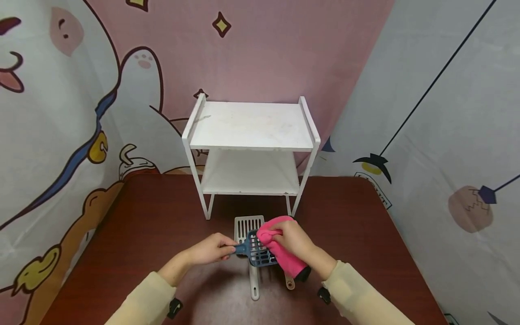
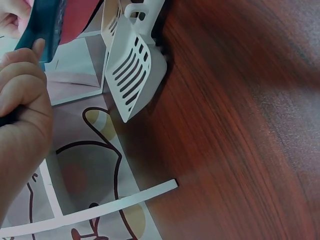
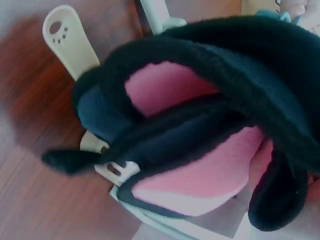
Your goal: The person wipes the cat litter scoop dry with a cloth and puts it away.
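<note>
My left hand (image 1: 213, 249) grips the handle of a blue slotted litter scoop (image 1: 253, 253), thumb laid along it in the left wrist view. In my right hand (image 1: 295, 238) is a bunched pink cloth (image 1: 286, 258) with black edging, which overlaps the right side of the scoop's head. Folds of the cloth (image 3: 200, 192) fill much of the right wrist view. Under the blue scoop, a whitish litter scoop (image 1: 254, 284) lies on the table with its handle toward me. A beige scoop (image 3: 75, 45) beside it is partly hidden by the cloth.
A white two-tier shelf (image 1: 252, 126) stands at the back of the brown table (image 1: 162, 216), its legs just behind the scoops. Printed curtains (image 1: 292, 49) hang behind and at both sides.
</note>
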The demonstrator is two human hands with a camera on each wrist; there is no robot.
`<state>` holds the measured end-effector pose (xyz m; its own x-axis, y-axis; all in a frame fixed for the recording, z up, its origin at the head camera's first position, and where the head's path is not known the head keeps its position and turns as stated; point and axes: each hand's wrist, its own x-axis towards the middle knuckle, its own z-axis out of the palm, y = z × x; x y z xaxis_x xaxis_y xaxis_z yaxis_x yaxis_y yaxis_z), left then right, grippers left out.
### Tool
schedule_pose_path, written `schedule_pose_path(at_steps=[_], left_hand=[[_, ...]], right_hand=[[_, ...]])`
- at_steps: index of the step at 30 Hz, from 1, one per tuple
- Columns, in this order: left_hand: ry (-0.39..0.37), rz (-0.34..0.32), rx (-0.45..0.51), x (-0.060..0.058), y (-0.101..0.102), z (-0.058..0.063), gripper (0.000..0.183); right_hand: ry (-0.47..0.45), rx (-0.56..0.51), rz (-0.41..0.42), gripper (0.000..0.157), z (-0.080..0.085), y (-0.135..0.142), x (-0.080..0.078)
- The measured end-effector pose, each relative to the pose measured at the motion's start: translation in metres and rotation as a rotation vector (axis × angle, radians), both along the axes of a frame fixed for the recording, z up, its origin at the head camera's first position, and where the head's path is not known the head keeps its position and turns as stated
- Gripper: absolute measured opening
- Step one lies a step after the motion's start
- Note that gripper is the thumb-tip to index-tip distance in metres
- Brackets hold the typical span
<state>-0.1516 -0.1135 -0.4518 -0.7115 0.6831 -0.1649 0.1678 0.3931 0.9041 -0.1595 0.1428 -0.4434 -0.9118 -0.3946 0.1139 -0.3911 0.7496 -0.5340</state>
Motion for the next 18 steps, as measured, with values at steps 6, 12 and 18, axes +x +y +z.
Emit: schedule_pose_path(at_steps=[6,12,18], left_hand=[[-0.004,-0.006,0.046,-0.001,-0.004,0.0,0.017],[-0.067,0.009,0.092,-0.006,-0.018,0.0,0.024],[-0.117,0.066,0.129,-0.012,-0.031,0.006,0.03]], right_hand=[[0.05,0.013,-0.043,0.012,0.009,0.013,-0.006],[0.041,0.018,-0.127,0.013,0.017,0.036,-0.014],[-0.018,-0.042,-0.192,0.017,0.024,0.056,-0.016]])
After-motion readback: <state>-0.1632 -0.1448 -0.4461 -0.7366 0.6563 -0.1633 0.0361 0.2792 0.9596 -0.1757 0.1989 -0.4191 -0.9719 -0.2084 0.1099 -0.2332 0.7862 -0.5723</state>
